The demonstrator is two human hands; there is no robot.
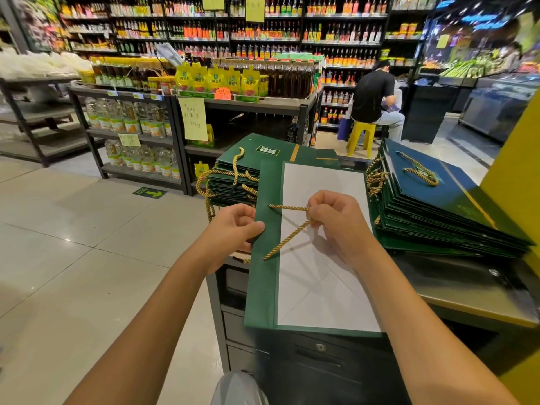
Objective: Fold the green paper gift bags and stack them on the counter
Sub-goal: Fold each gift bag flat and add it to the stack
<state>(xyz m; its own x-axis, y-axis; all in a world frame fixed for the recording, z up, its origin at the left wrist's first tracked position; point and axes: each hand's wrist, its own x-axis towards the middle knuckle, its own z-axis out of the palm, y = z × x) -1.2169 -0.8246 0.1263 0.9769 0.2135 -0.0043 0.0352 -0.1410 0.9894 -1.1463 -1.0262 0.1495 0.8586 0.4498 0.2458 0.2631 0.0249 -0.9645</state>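
Near field: a green paper gift bag (263, 287) lies flat on the counter (467, 287), above a dark cabinet of drawers (321, 361). Its white inner panel faces up, bordered by green on the left and near sides. The left hand (233, 229) clasps the bag's left edge, thumb on top. The right hand (339, 223) pinches the gold rope handle (287, 239), which runs across the white panel to the green border.

Middle field: two stacks of folded green bags flank the work, the left stack (230, 182) just beyond the left hand and the right stack (455, 217) fanned out on the counter, rope handles trailing from both.

Far field: a metal rack (304, 108) carries yellow pouches (230, 80) on top and clear oil bottles (125, 115) below. A seated person (371, 95) occupies a yellow stool (361, 135) before wall shelves (263, 33) filled with bottles.
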